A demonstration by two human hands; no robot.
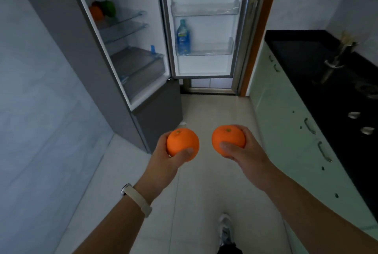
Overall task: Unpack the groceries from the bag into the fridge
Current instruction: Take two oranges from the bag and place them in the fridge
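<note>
My left hand (163, 158) grips an orange (182, 143) from below, thumb across its front. My right hand (245, 151) grips a second orange (228, 139) the same way. Both are held out in front of me above the tiled floor, a short distance before the open fridge (131, 53). On an upper glass shelf inside lie an orange fruit (96, 12) and a green one (109, 8). A blue bottle (183, 36) stands in a lower bin of the open fridge door (204, 28). No grocery bag is in view.
A pale wall runs along the left. On the right stands a black countertop (306, 59) with a tap (337, 57) over pale green cabinets (286, 120). The tiled floor (204, 110) leads to the fridge. My shoe (225, 231) shows at the bottom.
</note>
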